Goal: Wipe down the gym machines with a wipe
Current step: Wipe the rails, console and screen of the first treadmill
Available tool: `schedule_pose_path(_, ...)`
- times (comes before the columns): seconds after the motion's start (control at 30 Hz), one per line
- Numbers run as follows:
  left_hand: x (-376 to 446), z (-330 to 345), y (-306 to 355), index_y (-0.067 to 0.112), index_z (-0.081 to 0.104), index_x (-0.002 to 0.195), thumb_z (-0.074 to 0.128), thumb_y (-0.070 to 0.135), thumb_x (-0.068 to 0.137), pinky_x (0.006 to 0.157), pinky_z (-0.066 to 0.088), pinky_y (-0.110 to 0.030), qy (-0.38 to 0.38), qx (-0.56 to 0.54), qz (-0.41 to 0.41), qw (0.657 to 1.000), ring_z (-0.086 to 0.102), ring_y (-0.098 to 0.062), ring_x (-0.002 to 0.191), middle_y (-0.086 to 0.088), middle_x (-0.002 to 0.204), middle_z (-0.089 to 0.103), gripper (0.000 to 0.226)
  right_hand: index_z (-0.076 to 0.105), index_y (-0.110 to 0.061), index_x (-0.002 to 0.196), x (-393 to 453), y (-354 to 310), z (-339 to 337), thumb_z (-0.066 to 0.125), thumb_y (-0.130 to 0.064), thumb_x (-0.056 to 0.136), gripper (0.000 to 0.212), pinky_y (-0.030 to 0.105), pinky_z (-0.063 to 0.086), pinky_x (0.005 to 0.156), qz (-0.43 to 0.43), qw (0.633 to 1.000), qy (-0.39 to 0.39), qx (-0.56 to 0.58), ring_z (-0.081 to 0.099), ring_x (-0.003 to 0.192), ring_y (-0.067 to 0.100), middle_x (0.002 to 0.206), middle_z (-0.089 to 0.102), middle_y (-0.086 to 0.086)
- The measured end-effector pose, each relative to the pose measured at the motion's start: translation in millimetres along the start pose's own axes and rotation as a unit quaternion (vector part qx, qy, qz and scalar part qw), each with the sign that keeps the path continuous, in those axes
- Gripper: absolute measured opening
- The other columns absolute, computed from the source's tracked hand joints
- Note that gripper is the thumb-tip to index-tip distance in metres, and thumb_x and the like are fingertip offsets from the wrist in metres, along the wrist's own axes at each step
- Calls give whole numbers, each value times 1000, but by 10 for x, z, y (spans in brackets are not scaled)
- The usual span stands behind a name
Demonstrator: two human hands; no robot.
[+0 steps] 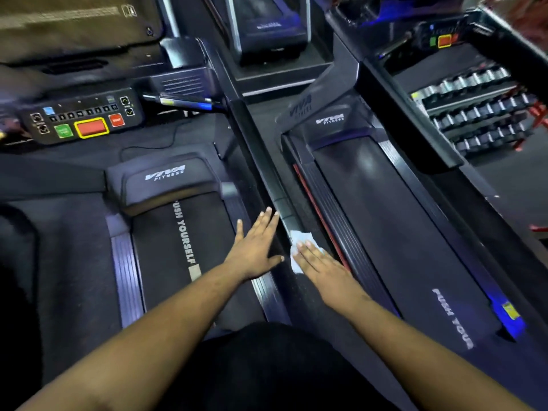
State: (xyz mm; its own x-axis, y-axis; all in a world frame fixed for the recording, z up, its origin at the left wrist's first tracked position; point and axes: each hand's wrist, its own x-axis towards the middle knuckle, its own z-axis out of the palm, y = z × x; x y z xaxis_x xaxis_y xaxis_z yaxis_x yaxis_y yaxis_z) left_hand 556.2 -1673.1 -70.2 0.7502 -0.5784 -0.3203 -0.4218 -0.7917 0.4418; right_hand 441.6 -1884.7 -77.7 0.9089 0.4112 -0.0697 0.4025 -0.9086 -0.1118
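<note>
Wipe (299, 244), white and crumpled, lies on the dark rail (284, 209) between two treadmills, pinned under the flat fingers of the right hand (321, 269). The left hand (256, 247) rests spread and flat just beside it. One control panel (81, 117) shows at left; a dumbbell rack (474, 111) stands at right.

Narrow channel between the two treadmills, taken up by a dark handrail (267, 161) running from top centre down toward the hands. Left hand (255, 247) flat just left of that rail, right hand (321, 266) flat on the white wipe (299, 246) on it. Open belt (394, 221) to the right, open belt (166, 244) to the left. Blocked ahead-left by the console (80, 120); blocked far right by the dumbbell rack (477, 111).
</note>
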Motion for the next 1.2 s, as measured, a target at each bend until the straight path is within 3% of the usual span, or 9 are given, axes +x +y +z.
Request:
schedule_pose_path(0.13, -220, 86, 269, 24, -4, 163, 59, 56, 95, 122, -7, -60, 21, -29, -20, 999, -9, -13, 157, 2, 170, -15, 98, 42, -23, 153, -189, 108, -122, 32, -19, 107, 48, 32, 39, 116, 122, 966, 47, 225, 41, 143, 8, 157, 41, -5)
schedule_pose_path(0.3, -285, 81, 457, 22, 24, 162, 60, 57, 95, 125, 19, -41, 127, -175, -8, 976, 23, -13, 153, 4, 167, 23, 83, 68, -22, 118, 60, 12, -527, 48, -48, 98, 38, 30, 54, 87, 270, 808, 151, 501, 68, 97, 5, 106, 73, -8)
schedule_pose_path(0.37, -235, -5, 526, 20, 37, 157, 67, 55, 91, 118, 33, -30, 110, -313, -6, 943, 42, -7, 140, 11, 154, 44, 80, 64, -18, 111, 173, -47, -676, 55, -42, 98, 29, 38, 57, 83, 286, 737, 160, 591, 71, 95, 19, 104, 73, 5)
schedule_pose_path(0.47, -136, -78, 570, 21, 70, 122, 77, 43, 86, 102, 54, -43, 79, -523, -7, 849, 69, -16, 106, -5, 115, 74, 43, 57, -13, 117, 220, -87, -799, 62, -32, 100, 26, 52, 58, 79, 295, 658, 132, 680, 72, 94, 33, 109, 71, 16)
schedule_pose_path(0.6, -16, -92, 602, 21, 74, 89, 74, 21, 89, 69, 52, -34, 104, -571, -13, 814, 63, -16, 72, -13, 82, 72, 0, 65, -15, 110, 190, 110, -902, 73, -23, 89, 24, 32, 56, 73, 301, 716, 140, 614, 71, 87, 17, 102, 74, 9)
schedule_pose_path(0.7, -4, -23, 609, 19, 71, 90, 70, 16, 95, 61, 44, -27, 117, -585, -26, 802, 54, -14, 63, -6, 72, 64, 6, 72, -15, 100, 188, 254, -936, 69, -9, 91, 11, 23, 53, 69, 301, 757, 143, 562, 69, 80, 8, 93, 76, 1)
schedule_pose_path(0.8, -3, 2, 610, 25, 71, 87, 70, 25, 91, 63, 45, -31, 141, -567, -32, 811, 56, -15, 63, -2, 70, 66, 4, 73, -13, 90, 230, 356, -983, 70, -17, 93, 6, 29, 49, 68, 284, 763, 121, 568, 64, 73, 9, 82, 73, 0)
schedule_pose_path(0.97, 102, -75, 696, 27, 72, 88, 70, 13, 94, 71, 51, -27, 224, -468, -37, 854, 62, -5, 70, 6, 78, 73, 16, 67, -6, 89, 389, 587, -949, 71, -43, 82, 38, 34, 42, 72, 219, 783, 39, 581, 56, 74, 15, 78, 66, 4)
schedule_pose_path(1.2, 413, 199, 1071, 22, 75, 116, 69, 26, 97, 81, 53, -18, 325, -325, -10, 888, 69, 2, 89, 17, 99, 76, 20, 64, -18, 67, 611, 1259, -452, 71, -36, 91, 31, 27, 39, 57, 73, 828, 114, 545, 50, 57, 7, 60, 60, -6)
